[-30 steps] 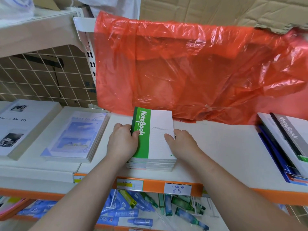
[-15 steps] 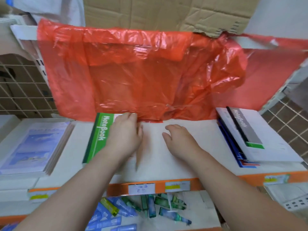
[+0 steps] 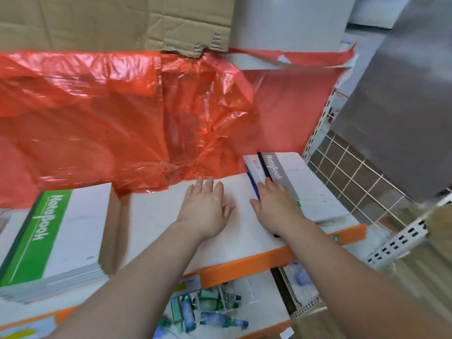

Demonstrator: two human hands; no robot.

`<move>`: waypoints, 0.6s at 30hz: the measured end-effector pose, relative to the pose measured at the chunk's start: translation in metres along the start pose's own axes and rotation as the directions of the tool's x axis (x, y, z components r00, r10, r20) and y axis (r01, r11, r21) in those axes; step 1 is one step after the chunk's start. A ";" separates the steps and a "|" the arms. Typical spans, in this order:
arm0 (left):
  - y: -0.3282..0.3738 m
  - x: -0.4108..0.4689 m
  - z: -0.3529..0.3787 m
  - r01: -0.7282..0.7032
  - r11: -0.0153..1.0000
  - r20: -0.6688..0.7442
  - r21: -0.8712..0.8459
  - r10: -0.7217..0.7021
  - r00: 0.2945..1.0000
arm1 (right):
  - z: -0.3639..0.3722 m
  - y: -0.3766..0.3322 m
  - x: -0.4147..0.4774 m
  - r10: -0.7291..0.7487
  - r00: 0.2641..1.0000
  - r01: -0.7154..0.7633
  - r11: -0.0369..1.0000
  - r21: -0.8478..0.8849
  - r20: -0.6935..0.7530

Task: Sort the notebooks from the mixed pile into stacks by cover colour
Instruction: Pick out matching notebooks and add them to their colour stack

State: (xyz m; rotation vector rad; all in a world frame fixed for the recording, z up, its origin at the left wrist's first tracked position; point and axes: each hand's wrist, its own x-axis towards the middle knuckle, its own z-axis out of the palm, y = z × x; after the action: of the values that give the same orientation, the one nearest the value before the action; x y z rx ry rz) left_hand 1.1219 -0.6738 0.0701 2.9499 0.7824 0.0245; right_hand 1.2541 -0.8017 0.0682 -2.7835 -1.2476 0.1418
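A stack of notebooks with green-banded white covers (image 3: 61,231) lies at the left of the white shelf (image 3: 220,243). At the right stands a mixed pile (image 3: 315,189) topped by a grey-banded notebook, with blue and black covers showing along its left edge. My left hand (image 3: 205,206) hovers flat over the bare shelf, fingers straight, holding nothing. My right hand (image 3: 276,204) lies on the left edge of the mixed pile, fingers extended over the grey-banded cover; its fingertips are partly blurred.
A red plastic sheet (image 3: 122,118) hangs behind the shelf, under torn cardboard (image 3: 171,25). The shelf has an orange front lip (image 3: 244,267). A white wire grid (image 3: 354,182) closes the right side. Blue and green small items (image 3: 208,311) lie on the lower shelf.
Both hands left the green stack and moved right. My view swung right too. My right hand now lies on the mixed pile; my left hand is over the bare shelf.
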 end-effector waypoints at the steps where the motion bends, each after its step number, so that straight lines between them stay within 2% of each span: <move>1: 0.005 0.003 0.001 -0.002 1.000 0.002 0.001 0.002 1.000 | 0.000 0.007 0.000 0.014 1.000 -0.014 1.000 0.001 0.007; 7: 0.026 0.008 0.004 0.008 1.000 0.065 -0.012 -0.007 0.998 | 0.007 0.027 0.001 0.086 0.996 -0.086 0.996 -0.011 0.017; 14: 0.032 0.009 0.009 0.015 1.000 0.101 -0.005 -0.015 0.995 | -0.001 0.033 0.004 0.132 0.989 -0.132 0.991 0.005 -0.068; 18: 0.031 0.010 0.011 0.012 1.000 0.100 -0.014 -0.010 0.995 | 0.002 0.036 0.006 0.120 0.989 -0.124 0.991 -0.042 -0.082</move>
State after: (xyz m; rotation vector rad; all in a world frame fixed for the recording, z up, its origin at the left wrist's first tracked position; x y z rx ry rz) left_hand 1.1465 -0.6960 0.0620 2.9074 0.7810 -0.1165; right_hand 1.2849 -0.8208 0.0620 -2.8754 -1.0766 0.0097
